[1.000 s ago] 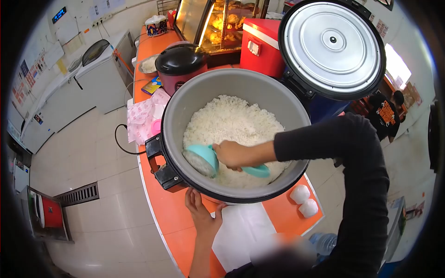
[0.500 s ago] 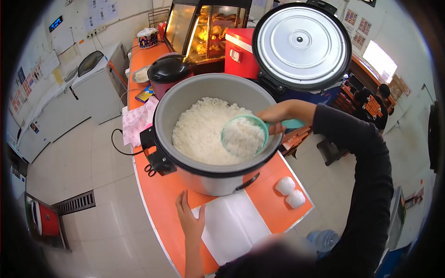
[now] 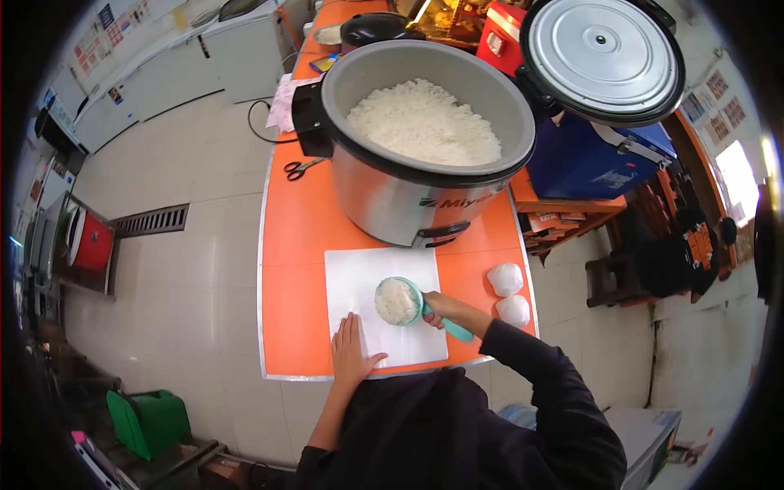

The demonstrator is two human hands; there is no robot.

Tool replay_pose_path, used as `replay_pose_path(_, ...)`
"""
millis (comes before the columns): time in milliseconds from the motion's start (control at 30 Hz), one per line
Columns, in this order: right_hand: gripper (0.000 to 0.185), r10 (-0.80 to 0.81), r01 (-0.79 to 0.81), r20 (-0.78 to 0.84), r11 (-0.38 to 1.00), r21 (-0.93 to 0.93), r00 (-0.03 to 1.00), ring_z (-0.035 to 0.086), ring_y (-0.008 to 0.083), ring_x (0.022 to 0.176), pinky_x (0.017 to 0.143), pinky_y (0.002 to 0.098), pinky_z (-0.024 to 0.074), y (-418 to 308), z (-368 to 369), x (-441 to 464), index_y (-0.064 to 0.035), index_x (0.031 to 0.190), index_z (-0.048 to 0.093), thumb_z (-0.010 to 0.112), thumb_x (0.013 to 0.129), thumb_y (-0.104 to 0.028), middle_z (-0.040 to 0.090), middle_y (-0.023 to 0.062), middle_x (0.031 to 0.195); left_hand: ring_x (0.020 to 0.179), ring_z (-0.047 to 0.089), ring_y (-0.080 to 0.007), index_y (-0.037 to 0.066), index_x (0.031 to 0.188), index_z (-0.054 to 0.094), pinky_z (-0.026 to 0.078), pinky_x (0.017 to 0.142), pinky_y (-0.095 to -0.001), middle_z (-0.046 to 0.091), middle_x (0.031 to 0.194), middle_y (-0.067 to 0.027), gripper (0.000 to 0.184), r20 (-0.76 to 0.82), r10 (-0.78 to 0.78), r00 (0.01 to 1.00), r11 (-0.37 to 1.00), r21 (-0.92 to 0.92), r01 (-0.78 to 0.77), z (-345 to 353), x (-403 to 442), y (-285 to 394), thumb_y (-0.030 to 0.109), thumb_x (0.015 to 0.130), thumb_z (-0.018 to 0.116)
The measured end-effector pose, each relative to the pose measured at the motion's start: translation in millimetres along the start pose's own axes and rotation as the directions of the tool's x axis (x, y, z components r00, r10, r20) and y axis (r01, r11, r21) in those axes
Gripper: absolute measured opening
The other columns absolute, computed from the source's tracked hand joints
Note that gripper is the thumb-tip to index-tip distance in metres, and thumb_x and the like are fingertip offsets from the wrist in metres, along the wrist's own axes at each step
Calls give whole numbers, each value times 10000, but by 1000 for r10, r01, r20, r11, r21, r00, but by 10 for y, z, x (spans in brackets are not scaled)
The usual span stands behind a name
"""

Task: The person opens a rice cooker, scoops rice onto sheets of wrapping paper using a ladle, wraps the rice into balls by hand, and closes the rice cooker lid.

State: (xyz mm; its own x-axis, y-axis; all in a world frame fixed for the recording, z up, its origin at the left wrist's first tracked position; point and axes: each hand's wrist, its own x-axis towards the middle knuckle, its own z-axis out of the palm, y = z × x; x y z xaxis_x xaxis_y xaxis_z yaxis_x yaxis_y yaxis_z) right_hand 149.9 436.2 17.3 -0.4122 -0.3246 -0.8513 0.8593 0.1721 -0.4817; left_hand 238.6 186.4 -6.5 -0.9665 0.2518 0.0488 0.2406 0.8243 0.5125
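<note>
Rice [image 3: 395,302] heaped in the scoop [image 3: 417,306] that the right hand [image 3: 441,309] grips is now over the paper [image 3: 363,282], not the cooker [image 3: 400,200], the left hand [image 3: 349,357] resting flat and empty, so this scooping seems done.

The scoop [image 3: 418,308] is turquoise, the rice [image 3: 395,301] white.

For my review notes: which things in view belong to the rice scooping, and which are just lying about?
In the job:
teal scoop, in right hand
cooked rice
large rice cooker
white paper, under left hand

Seemingly just lying about:
scissors
blue cooler box
red cooler box
</note>
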Motion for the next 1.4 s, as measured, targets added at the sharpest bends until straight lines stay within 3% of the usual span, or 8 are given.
replay_pose_path(300,353,-863,42,30,-10,-999,505,624,336,609,488,429,497,152,336,145,-30,1035,403,486,889,-341,590,195,764,1299,311,-307,8,1384,219,286,1020,-431,331,1401,-157,1182,-52,-151,987,977,-157,141,8,37,26,474,471,809)
replay_pose_path(533,446,-619,220,118,90,-971,776,616,383,649,553,464,488,-112,488,-56,-49,1058,340,593,822,-331,605,181,682,1297,317,-305,13,1390,207,291,1015,-424,317,1415,-139,1199,15,-178,984,973,-147,178,-39,93,4,477,463,810)
replay_pose_path(867,470,-775,377,101,184,-908,623,599,395,604,522,453,458,13,294,-160,-79,1066,398,658,787,-355,593,189,658,1263,357,-301,20,1379,248,317,1012,-408,349,1392,-140,1118,35,-36,999,989,-141,41,-122,78,-97,384,488,819)
replay_pose_path(967,429,-853,288,245,-117,-950,461,611,360,595,516,421,468,-674,311,-1100,-71,1067,474,672,780,-322,610,156,709,1243,380,-286,60,1338,358,337,1003,-399,404,1356,-117,937,186,94,978,978,-204,-55,-304,98,-380,309,548,796)
replay_pose_path(1067,412,-976,373,-76,149,-916,203,625,357,783,654,404,495,-1730,430,-2235,-20,1175,395,593,843,-165,596,213,922,1198,420,-256,131,1222,530,363,976,-371,474,1306,-51,671,256,202,945,957,-255,-136,-513,124,-552,268,605,756)
replay_pose_path(1133,374,-967,58,250,-253,-966,-42,589,404,879,725,420,458,-2323,204,-2471,-28,1220,354,494,902,-165,582,238,951,1150,449,-231,174,1112,628,380,949,-352,513,1271,3,506,256,262,931,948,-248,-198,-585,144,-610,266,625,733)
replay_pose_path(1200,396,-904,53,89,-74,-996,419,548,369,988,806,434,417,-2736,-221,-2258,-71,1257,372,469,915,-244,553,234,1053,1092,477,-206,205,989,701,394,919,-336,544,1236,59,366,242,310,920,943,-205,-264,-550,164,-655,279,632,715)
replay_pose_path(1400,299,-791,-376,561,-457,-807,-244,543,232,931,736,422,428,-2296,334,-2012,-90,1039,557,609,772,-214,549,84,1007,950,480,-193,222,864,737,383,898,-327,603,1142,120,216,151,263,953,934,-286,-213,-363,200,-740,290,662,701)
